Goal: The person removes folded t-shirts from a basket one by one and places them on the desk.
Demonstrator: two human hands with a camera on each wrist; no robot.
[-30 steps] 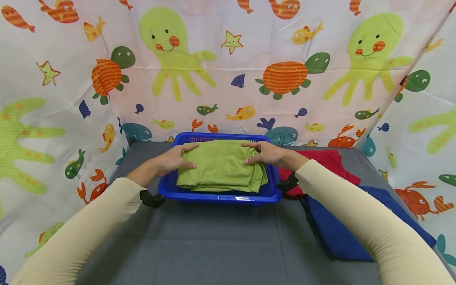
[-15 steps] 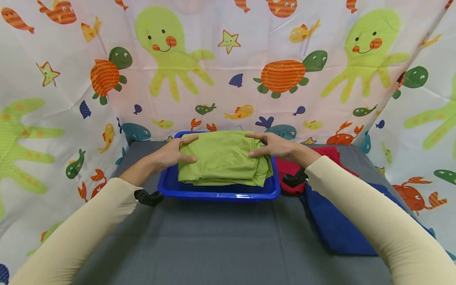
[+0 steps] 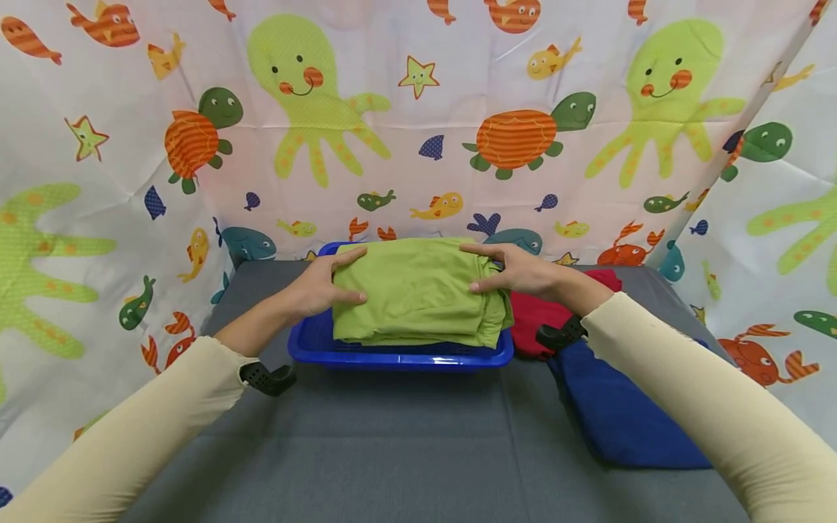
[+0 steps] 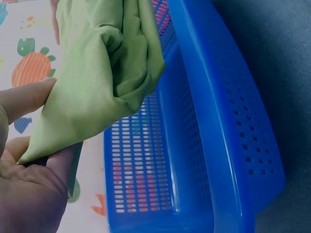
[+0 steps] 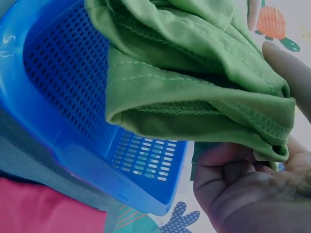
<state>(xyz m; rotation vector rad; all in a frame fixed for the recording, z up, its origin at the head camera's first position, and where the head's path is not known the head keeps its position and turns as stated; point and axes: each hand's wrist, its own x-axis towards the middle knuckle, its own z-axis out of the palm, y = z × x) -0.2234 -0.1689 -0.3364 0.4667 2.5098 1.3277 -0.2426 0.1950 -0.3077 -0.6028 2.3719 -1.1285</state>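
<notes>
A folded lime-green garment (image 3: 412,290), its stitched hems (image 5: 194,104) showing in the right wrist view, is held above a blue plastic basket (image 3: 399,358). My left hand (image 3: 314,290) grips its left end, with the thumb on top and curled fingers underneath, as the left wrist view shows. At the right end my right hand (image 3: 516,269) holds it the same way, fingers bent below the layers. Both wrist views show a gap between the cloth and the perforated basket floor (image 4: 141,160), with nothing visible lying in the part that shows.
Right of the basket lies a red cloth (image 3: 532,319), partly behind my right forearm. A folded blue cloth (image 3: 628,414) is nearer to me on the grey table (image 3: 392,443). A curtain (image 3: 418,160) printed with sea animals stands behind and on both sides.
Both hands have raised the green garment from inside the basket to above its rim. It has also shifted slightly right, with its right end now over the basket's right side.
</notes>
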